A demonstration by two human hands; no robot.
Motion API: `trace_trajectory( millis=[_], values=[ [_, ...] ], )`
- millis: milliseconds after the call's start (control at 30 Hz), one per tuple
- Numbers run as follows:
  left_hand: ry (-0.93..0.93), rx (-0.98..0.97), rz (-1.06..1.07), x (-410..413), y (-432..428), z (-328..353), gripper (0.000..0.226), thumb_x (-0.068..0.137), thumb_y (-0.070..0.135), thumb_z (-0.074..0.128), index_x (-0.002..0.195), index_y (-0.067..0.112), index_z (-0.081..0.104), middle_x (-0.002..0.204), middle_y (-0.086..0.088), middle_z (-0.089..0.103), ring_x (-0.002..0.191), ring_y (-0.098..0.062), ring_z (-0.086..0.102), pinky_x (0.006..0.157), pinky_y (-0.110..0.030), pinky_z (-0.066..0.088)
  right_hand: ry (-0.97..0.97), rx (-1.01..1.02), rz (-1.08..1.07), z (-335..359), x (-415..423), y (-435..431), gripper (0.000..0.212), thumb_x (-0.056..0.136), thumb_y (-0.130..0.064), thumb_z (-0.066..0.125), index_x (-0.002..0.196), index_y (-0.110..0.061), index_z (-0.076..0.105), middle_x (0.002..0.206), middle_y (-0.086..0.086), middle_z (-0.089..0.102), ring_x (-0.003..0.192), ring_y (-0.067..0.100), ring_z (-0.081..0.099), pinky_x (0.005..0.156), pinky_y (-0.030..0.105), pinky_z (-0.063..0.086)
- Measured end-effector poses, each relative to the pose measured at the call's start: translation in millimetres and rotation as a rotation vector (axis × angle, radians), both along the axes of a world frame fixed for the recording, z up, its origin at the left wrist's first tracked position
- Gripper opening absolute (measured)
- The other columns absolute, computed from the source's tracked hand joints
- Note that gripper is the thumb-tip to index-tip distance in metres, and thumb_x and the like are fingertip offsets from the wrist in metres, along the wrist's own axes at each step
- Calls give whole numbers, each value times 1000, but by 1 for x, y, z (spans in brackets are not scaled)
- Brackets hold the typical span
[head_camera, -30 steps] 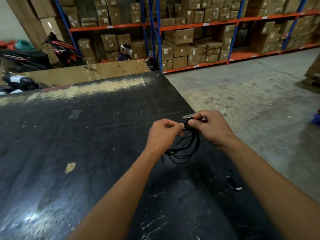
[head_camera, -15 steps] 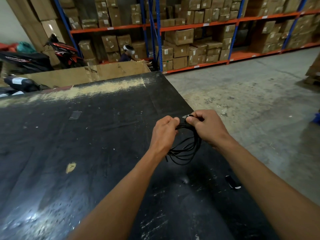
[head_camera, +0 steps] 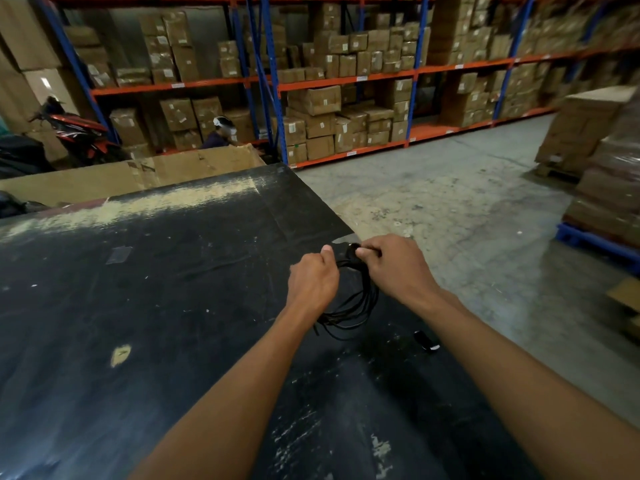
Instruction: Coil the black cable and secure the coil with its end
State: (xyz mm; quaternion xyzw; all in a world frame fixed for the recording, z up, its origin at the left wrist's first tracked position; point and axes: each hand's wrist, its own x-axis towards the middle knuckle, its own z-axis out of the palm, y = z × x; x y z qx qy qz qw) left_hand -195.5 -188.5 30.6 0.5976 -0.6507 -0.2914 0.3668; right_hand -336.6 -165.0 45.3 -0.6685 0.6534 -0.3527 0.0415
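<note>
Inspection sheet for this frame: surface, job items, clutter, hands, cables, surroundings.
Surface: black table, scuffed, with a worn tan strip along its far edge.
Job's things: black cable, coiled in several loops and held above the table; cannot tell if its end is wrapped round the coil.
Clutter: small black object with a white tip, on the table by the right forearm; tape scrap.
Grippers: left hand grips the coil's top; right hand pinches the cable beside it.
Cables: only the job's cable seen.
Surroundings: racks of cardboard boxes, motorbike, another person, wrapped pallet stacks, concrete floor.
</note>
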Motion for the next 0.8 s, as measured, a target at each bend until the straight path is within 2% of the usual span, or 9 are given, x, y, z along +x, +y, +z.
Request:
trace_trajectory(
  millis=[67,100,200,233,367,533,667,733,800],
  values=[
    [-1,31,-13,2,5,-1,62,103,39,26,75,2,67,78,-12,70,93,-37,65,101,-53,42,41,26,-65,-2,-6,15,24,93,-27,59,77,-12,69,64,1,55,69,27,59,61,28,35],
    [4,58,-19,3,7,-3,62,104,39,26,76,2,67,75,-10,68,89,-36,65,100,-51,43,70,56,-99,-4,-9,23,25,93,-28,59,79,-10,69,68,4,58,75,30,62,63,29,37],
    [22,135,-11,1,16,-8,59,103,42,27,83,5,68,73,-9,62,68,-26,57,70,-38,44,165,188,-185,-15,-23,49,33,92,-35,61,107,-7,70,102,15,66,99,34,62,78,34,49],
    [35,148,-13,-2,20,-9,57,103,42,28,81,8,68,74,-10,61,66,-25,55,68,-38,43,200,245,-207,-18,-27,59,38,92,-38,61,115,-8,67,111,16,65,105,35,60,84,39,51],
    [84,155,-54,-14,35,-10,54,102,41,30,71,15,65,93,-23,70,89,-39,64,81,-44,49,291,409,-272,-35,-37,92,49,89,-44,62,126,-13,59,122,15,58,114,36,54,88,45,50],
    [114,177,-61,-22,45,-10,54,102,41,30,79,11,69,108,-27,68,101,-43,62,87,-48,47,256,485,-293,-50,-43,112,52,86,-42,68,124,-10,57,118,16,57,108,37,57,80,40,46],
    [151,201,-63,-21,48,-9,55,102,41,31,69,14,65,108,-27,69,102,-45,63,89,-51,49,217,504,-274,-55,-44,114,36,85,-39,70,101,-8,60,103,14,59,95,35,61,68,34,41],
    [181,217,-51,-20,47,-10,54,102,41,31,69,13,64,102,-19,70,98,-41,64,87,-50,50,209,511,-275,-56,-43,111,32,85,-39,70,90,-10,57,95,12,59,91,34,61,67,34,42],
    [228,247,-53,-19,44,-11,53,102,42,32,76,9,64,92,-14,70,78,-34,64,75,-47,49,182,518,-292,-57,-42,108,33,86,-39,69,79,-12,50,86,9,56,85,32,60,65,34,42]
  ],
)
